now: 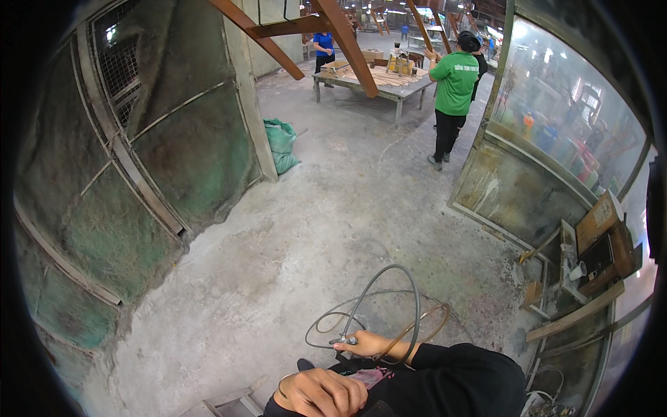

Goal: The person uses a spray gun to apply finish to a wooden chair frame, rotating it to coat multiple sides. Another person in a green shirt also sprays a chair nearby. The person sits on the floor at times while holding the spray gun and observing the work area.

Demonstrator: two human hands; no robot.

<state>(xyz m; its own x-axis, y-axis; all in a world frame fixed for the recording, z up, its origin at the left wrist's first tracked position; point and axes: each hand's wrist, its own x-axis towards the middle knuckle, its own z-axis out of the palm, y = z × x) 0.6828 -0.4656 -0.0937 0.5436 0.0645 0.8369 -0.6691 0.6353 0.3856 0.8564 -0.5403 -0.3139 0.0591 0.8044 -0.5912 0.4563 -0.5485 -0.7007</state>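
My right hand [372, 343] reaches in from the lower right, its fingers closed round a small metal spray gun [351, 340], mostly hidden by the grip. A grey hose [417, 306] loops up and over from this hand, and a brown hose [424, 317] curls beside it. Thinner loops of hose hang just beyond the fingers. My left hand [324, 392] is at the lower edge, close to my body, with its back up and fingers curled. Whatever it may hold is hidden beneath it.
Brown wooden frames [340, 42] hang overhead. A low table [337, 81] bearing wood pieces stands ahead, with a person in green [455, 80] beside it. A green sack [280, 144] leans at the dusty left wall [201, 146]. On the right are a glazed panel [549, 90] and a white cup [578, 270].
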